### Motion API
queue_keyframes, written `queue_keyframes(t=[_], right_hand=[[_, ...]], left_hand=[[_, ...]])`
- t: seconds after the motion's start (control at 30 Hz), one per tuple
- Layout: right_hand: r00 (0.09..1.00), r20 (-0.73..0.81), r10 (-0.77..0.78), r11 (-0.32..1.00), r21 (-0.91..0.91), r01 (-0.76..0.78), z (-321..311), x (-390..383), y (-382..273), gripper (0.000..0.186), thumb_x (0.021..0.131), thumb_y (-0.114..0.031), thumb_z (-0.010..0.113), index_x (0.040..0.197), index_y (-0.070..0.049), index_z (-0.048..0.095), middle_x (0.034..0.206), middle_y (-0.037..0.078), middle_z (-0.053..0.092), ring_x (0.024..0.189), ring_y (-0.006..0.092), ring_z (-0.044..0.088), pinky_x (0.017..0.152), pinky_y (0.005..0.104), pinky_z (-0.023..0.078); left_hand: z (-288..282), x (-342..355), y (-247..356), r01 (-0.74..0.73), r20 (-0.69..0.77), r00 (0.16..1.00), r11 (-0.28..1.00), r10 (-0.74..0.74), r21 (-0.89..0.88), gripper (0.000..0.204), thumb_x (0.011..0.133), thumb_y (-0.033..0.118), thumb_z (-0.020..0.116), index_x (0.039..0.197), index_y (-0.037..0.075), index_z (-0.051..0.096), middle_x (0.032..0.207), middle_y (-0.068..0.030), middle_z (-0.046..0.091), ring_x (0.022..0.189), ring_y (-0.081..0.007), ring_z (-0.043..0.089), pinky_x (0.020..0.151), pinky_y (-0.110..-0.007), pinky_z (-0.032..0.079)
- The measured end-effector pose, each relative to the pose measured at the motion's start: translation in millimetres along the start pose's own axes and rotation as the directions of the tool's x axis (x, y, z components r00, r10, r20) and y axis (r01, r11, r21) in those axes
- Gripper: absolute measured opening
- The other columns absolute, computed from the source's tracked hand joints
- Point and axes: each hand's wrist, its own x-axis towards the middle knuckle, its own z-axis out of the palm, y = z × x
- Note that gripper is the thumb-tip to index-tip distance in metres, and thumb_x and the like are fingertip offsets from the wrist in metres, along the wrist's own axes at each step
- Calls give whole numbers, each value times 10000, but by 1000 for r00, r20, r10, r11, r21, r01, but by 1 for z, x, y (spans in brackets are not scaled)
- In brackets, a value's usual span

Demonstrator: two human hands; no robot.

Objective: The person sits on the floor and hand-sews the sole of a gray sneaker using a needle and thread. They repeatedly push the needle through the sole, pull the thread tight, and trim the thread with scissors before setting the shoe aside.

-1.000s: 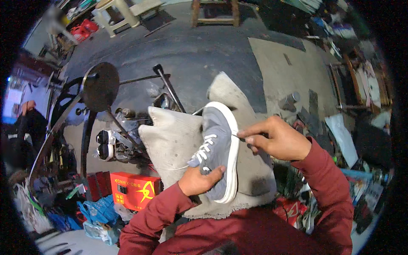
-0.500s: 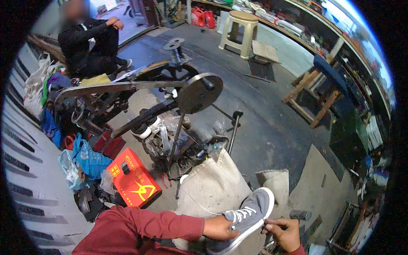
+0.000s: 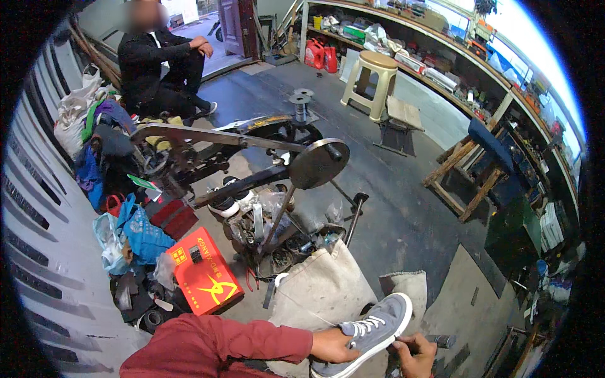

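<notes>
A grey canvas sneaker (image 3: pixel 378 324) with white laces and a white rubber sole lies tilted over my lap, toe pointing up and to the right. My left hand (image 3: pixel 333 345) grips it at the opening, fingers partly hidden inside and thumb on its side. My right hand (image 3: pixel 416 356) is closed in a pinch at the sole's edge near the toe. Whatever sits between its fingertips is small and dark; I cannot make out what it is. A thin pale thread (image 3: pixel 309 310) runs from the shoe across a beige cloth (image 3: pixel 324 283) beneath.
Ahead stands a metal shoe-repair machine (image 3: pixel 318 164) with a round plate. Left are a red box (image 3: pixel 205 271) and plastic bags (image 3: pixel 142 233). A person (image 3: pixel 157 63) sits at the back left. Stools (image 3: pixel 372 82) and a wooden-legged seat (image 3: pixel 472 164) stand farther right, near loaded shelves (image 3: pixel 428 79).
My view has tilted up, so the room and the shoe sit lower in the picture. Both hands keep their places on the sneaker, the right still pinching at the sole edge.
</notes>
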Motion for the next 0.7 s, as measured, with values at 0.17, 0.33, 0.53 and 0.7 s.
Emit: queue_keyframes(t=[0.17, 0.33, 0.53, 0.7], right_hand=[[992, -124, -15, 999, 34, 20, 4, -28, 11, 129, 919, -100, 757, 977, 12, 733, 838, 90, 738, 753, 124, 659, 711, 298, 543], [983, -186, -3, 999, 48, 12, 12, -49, 26, 151, 922, -127, 769, 1012, -8, 740, 882, 91, 750, 781, 146, 681, 743, 300, 551], [975, -222, -1, 999, 49, 12, 18, -59, 33, 167, 912, -118, 767, 1023, 5, 743, 892, 106, 759, 798, 177, 703, 754, 320, 557], [960, -268, 74, 997, -4, -77, 23, -61, 40, 164, 846, -120, 784, 931, 9, 730, 856, 144, 764, 759, 209, 740, 722, 319, 566]], left_hand=[[2, -5, 25, -152, -28, 987, 977, 158, 147, 754, 960, 346, 596, 1508, -97, 327, 1519, -333, 418, 1407, -424, 433, 1163, -396, 358], [-10, -38, 52, -225, -37, 970, 948, 239, 225, 521, 937, 367, 679, 1286, -13, 611, 1178, -275, 668, 1096, -435, 641, 937, -452, 505], [-12, -94, 67, -113, -284, 904, 820, 319, 560, 164, 943, 279, 659, 988, 138, 731, 885, -95, 714, 837, -316, 693, 704, -447, 536], [2, -103, 84, -126, -470, 755, 804, 457, 581, 122, 888, 246, 741, 906, 126, 726, 952, -84, 685, 804, -306, 685, 687, -404, 547]])
